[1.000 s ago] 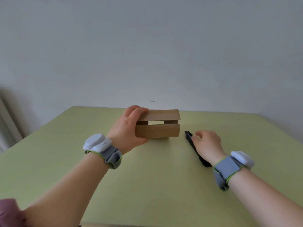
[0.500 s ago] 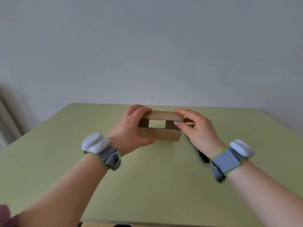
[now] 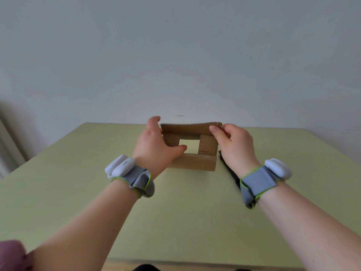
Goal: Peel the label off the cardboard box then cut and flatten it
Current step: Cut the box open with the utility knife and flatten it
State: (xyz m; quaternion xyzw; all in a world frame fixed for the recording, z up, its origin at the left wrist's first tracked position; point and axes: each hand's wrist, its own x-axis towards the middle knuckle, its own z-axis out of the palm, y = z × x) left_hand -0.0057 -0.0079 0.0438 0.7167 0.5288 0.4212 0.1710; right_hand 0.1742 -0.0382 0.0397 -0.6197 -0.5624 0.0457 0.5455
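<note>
Your cardboard box stands at the centre of the frame on the green tabletop, its flaps opened so that the tabletop shows through the middle. The step in hand appears to be opening the flaps for flattening. Fold the upper flap fully back along its crease and keep the box body braced against the tabletop so it does not slide. Your left hand is spread around the left end of the box, fingers at the far edge, thumb lying across the near flap. Your right hand pinches the right corner of the upper flap between thumb and curled fingers. No label is visible. A dark tool, probably the cutter, lies just right of the box, partly hidden by your right wrist.
</note>
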